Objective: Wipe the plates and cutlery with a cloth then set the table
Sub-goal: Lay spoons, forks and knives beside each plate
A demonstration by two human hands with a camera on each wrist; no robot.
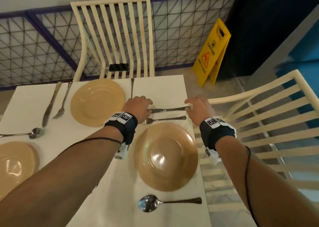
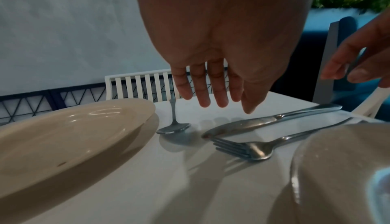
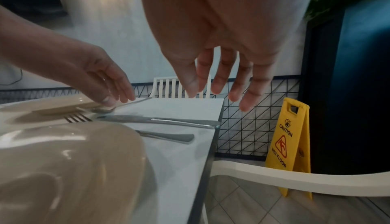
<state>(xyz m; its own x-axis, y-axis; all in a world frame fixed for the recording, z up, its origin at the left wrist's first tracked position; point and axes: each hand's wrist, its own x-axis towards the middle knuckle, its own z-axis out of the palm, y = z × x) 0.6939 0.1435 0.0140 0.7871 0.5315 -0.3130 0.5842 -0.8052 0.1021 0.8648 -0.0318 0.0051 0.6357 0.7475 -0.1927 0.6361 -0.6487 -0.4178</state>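
White table (image 1: 155, 88), frame centre, bearing all items. Two cream slatted chairs: one top centre (image 1: 114, 33), one right edge (image 1: 269, 116). Yellow wet-floor sign (image 1: 211, 54), upper right. Tan plates: lower centre (image 1: 165, 156), upper centre (image 1: 97, 102), lower left (image 1: 15, 164). Left hand (image 1: 138, 108) and right hand (image 1: 198, 110), fingers straight and spread, holding nothing, hover over opposite ends of a knife (image 1: 170, 109) lying flat mid-frame. Fork (image 1: 165, 120) just below it, beside the lower-centre plate. Spoon (image 1: 164, 203), bottom centre.

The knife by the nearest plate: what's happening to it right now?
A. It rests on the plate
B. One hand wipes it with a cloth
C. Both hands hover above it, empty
C: the knife lies flat on the table, the left hand and right hand open above it.
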